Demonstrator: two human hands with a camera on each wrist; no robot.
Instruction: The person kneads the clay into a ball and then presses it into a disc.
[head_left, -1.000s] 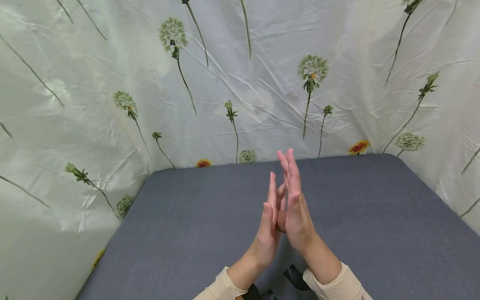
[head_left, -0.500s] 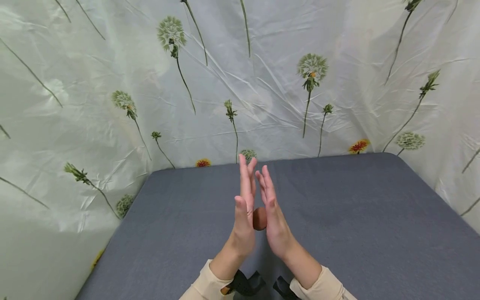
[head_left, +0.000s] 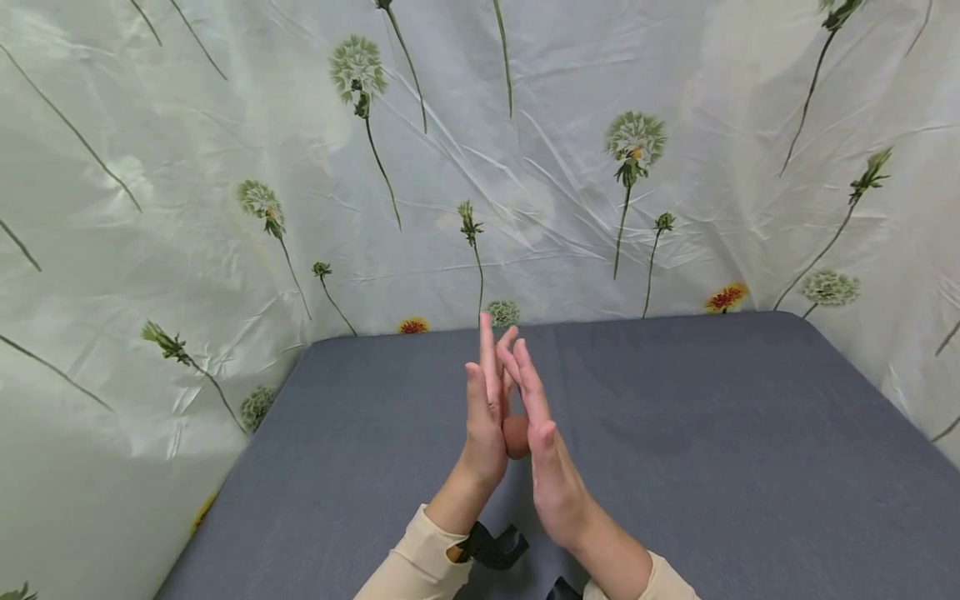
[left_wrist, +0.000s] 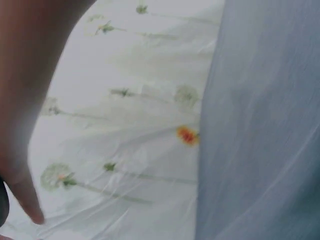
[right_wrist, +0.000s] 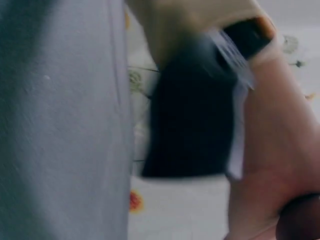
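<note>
Over the grey table (head_left: 712,467), with a flowered sheet (head_left: 562,217) behind it, the left hand (head_left: 486,437) and right hand (head_left: 549,458), fingers straight, press what seems a brown ball (head_left: 516,437) between their palms.

– Brown ball (head_left: 515,437) fully vis.?
– Nope, R hand (head_left: 551,471) hides pt.; R-wrist view crops it.
– Table (head_left: 375,433)?
– Near edge cut off, head view. Dk. strap (right_wrist: 192,120) blurry, R-wrist view.

Two hands (head_left: 487,425) (head_left: 548,454), one brown lump (head_left: 516,437), two sleeves (head_left: 420,557) (head_left: 658,582), apparently two straps (head_left: 497,552) (head_left: 562,590)
</note>
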